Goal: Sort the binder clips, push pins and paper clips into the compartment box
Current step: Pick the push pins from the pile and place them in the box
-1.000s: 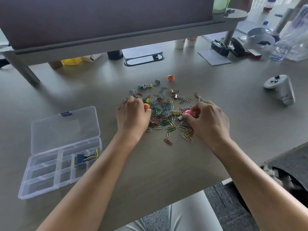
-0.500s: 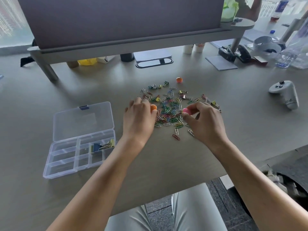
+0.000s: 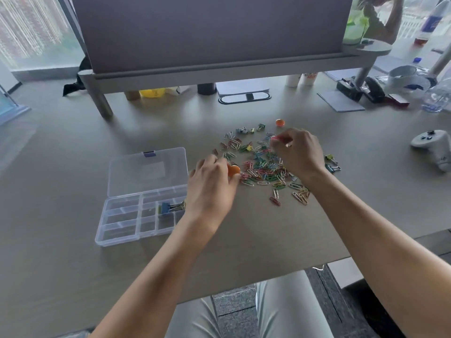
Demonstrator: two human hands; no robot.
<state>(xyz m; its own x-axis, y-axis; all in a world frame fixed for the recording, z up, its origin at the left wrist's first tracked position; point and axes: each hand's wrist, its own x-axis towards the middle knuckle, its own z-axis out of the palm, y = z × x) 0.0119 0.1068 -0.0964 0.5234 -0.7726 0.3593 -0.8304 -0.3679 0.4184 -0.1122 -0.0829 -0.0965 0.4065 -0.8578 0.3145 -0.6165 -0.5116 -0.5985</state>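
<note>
Since a moment ago my right hand (image 3: 299,152) reached to the far side of the heap of coloured paper clips (image 3: 263,164), pinching a pink push pin (image 3: 275,138). My left hand (image 3: 212,184) grips an orange push pin (image 3: 233,170), ready for the clear plastic compartment box (image 3: 127,215) left of the heap on the counter (image 3: 73,264).
</note>
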